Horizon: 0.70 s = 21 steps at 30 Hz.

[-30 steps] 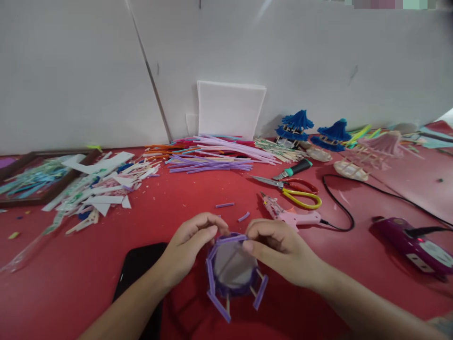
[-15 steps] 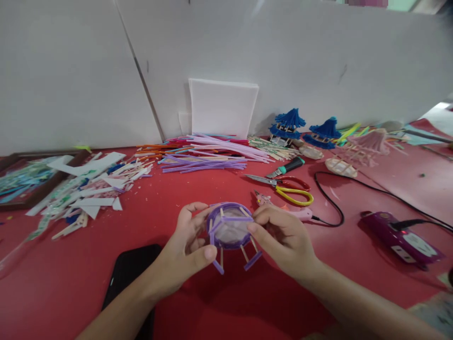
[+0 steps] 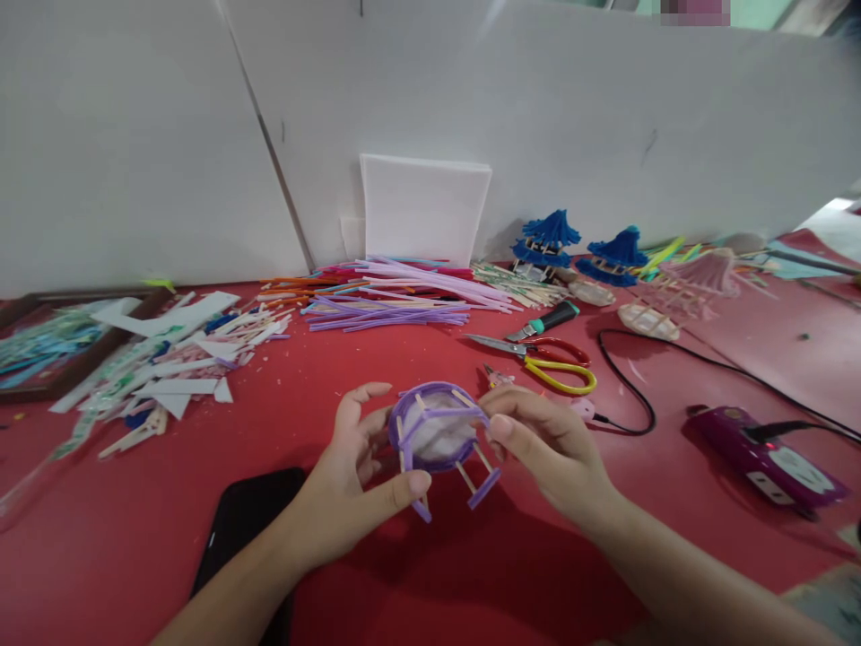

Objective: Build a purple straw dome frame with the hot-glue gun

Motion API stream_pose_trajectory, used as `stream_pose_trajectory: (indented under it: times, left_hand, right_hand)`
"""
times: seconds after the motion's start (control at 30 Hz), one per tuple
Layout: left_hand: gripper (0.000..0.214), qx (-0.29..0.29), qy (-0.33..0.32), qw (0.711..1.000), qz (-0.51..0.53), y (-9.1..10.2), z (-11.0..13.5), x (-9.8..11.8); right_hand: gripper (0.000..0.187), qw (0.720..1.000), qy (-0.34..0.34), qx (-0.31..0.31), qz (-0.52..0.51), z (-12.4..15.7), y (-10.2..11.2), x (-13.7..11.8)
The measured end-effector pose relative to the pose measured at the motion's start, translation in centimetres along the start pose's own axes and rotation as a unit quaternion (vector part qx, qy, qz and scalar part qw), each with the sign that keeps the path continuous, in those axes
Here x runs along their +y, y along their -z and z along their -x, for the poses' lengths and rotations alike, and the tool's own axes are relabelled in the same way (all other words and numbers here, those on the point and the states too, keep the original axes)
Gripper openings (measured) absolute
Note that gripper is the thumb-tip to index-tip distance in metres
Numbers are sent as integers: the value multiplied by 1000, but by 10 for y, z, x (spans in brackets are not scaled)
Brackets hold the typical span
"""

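Between my hands is a small round craft frame (image 3: 440, 462) of purple pipe cleaners and pale sticks, with a whitish disc (image 3: 440, 438) inside its ring. My left hand (image 3: 367, 471) grips the frame's left side, thumb in front and fingers behind. With thumb and fingertips, my right hand (image 3: 544, 440) pinches a purple strip (image 3: 471, 413) at the upper right of the frame. Behind my right hand lies a pink glue gun (image 3: 582, 410), mostly hidden, with its tip showing.
Scissors (image 3: 558, 372) and a utility knife (image 3: 546, 319) lie beyond my right hand. Pipe cleaners (image 3: 396, 309) are heaped at the back; paper scraps (image 3: 181, 359) lie left. A black phone (image 3: 248, 520) is under my left forearm. A cable runs to a purple power box (image 3: 767, 458).
My right hand has moved slightly right and down, and the strip it pinches now bends down at its right end. The frame has tilted a little in my left hand.
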<state>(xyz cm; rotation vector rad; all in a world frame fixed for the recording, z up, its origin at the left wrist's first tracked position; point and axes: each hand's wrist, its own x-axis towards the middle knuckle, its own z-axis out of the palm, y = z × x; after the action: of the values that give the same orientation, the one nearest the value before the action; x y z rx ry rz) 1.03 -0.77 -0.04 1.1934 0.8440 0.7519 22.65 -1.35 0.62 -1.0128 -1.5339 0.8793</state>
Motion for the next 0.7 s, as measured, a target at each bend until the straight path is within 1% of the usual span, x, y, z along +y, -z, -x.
stream_pose_trajectory:
  times: [0.07,0.17,0.27,0.47,0.6,0.7]
  left_hand:
    - [70,4,6,1000,-18,0,0,-1]
    - [72,9,11,999,-33,1,1,-1]
    - [72,9,6,999,-32,1,1,-2]
    - [86,-41,-21,999,11,1,2,-2]
    - [84,-52,-12,998,26,0,3,-1]
    - [84,-51,-10,998,36,0,3,0]
  right_hand:
    - [26,999,-31,8,-7,-1,-1,-3]
    - [21,998,-60,9,-22,-2,-2,-4]
    - [18,997,-65,13,-39,-3,-3,-3]
    - [22,993,-75,36,-80,-3,-1,0]
    - [23,989,-83,54,-113,-2,0,4]
    - [24,989,-86,59,-107,-2,-1,5]
